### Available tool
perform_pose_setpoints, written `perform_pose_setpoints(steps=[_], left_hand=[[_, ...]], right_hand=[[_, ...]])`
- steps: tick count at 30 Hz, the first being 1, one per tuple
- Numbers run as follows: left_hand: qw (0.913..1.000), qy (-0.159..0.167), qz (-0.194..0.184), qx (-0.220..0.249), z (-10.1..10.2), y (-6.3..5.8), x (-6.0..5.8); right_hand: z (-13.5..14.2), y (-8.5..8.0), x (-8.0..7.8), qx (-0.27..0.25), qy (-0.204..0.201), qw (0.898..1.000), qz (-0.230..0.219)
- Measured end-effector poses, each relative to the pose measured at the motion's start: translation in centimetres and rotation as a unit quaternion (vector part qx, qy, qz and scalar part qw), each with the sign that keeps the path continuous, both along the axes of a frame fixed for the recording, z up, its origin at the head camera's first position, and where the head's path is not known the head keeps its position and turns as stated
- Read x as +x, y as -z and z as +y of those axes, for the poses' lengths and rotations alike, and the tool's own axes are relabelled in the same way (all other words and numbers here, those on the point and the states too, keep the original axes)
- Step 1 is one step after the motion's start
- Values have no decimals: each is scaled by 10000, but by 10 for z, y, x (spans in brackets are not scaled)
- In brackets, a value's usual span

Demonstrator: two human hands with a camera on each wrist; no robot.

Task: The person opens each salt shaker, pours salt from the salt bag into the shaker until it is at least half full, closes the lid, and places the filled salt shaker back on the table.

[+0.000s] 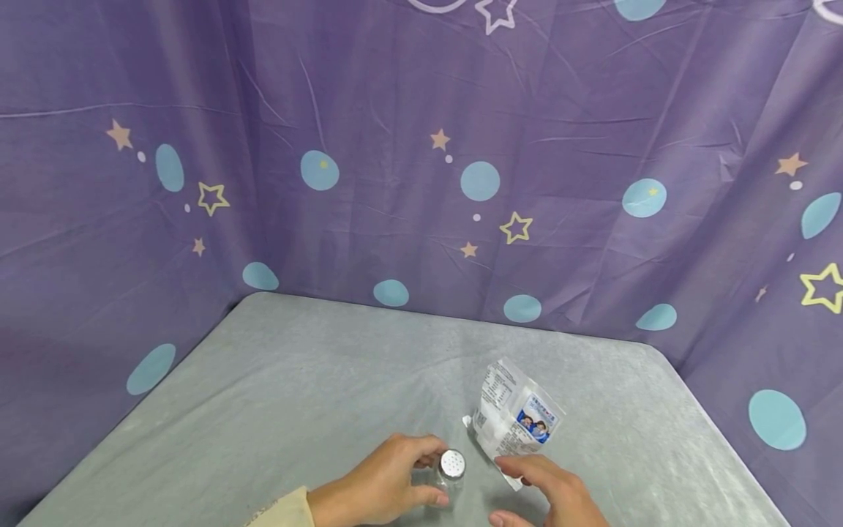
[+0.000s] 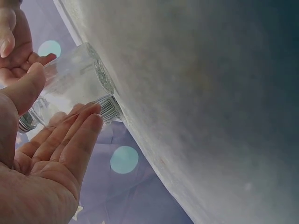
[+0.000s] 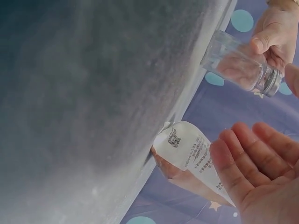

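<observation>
A clear glass shaker jar [image 1: 451, 468] with a perforated metal lid stands upright on the grey table. My left hand [image 1: 388, 479] is beside it, thumb and loosely straight fingers spread to either side of the glass. In the left wrist view the fingertips [image 2: 96, 119] overlap the edge of the jar [image 2: 74, 84]. To the right, a white printed packet [image 1: 503, 410] with a blue picture panel stands tilted on the table. My right hand [image 1: 556, 490] is at its near side, fingers extended, thumb apart. In the right wrist view those fingers overlap the packet [image 3: 187, 149].
The grey cloth-covered table [image 1: 316, 366] reaches back to a purple curtain [image 1: 395, 110] with stars and blue dots. The curtain also encloses the left and right sides. A light sleeve [image 1: 286, 509] covers the left forearm.
</observation>
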State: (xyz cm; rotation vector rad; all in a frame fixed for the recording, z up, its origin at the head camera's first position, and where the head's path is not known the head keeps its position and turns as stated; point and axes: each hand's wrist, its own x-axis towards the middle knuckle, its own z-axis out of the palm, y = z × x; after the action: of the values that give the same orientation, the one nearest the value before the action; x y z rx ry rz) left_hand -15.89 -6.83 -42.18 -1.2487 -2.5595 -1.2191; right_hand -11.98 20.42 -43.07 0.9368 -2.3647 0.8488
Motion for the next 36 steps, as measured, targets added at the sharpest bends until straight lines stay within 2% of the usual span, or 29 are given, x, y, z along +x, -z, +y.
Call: perform_pose_setpoints(steps=[6,12,21,28,36], left_hand=[[9999,92,-61,49,2,0,0],[9997,185,-157,84,4,0,1],[9992,310,-174,159,5,1,2],[9990,330,-253,148,7,0,3],[9991,365,-177,150,8,1,3]], right_hand=[[-2,-2,0,-27,40,10000,83],[-6,-3,2,-65,171,9998,-117],[-11,-4,0,-95,-22,9999,-61],[-17,-6,3,-207,238,9985,-438],[-23,-7,4,-346,332,9979,-437]])
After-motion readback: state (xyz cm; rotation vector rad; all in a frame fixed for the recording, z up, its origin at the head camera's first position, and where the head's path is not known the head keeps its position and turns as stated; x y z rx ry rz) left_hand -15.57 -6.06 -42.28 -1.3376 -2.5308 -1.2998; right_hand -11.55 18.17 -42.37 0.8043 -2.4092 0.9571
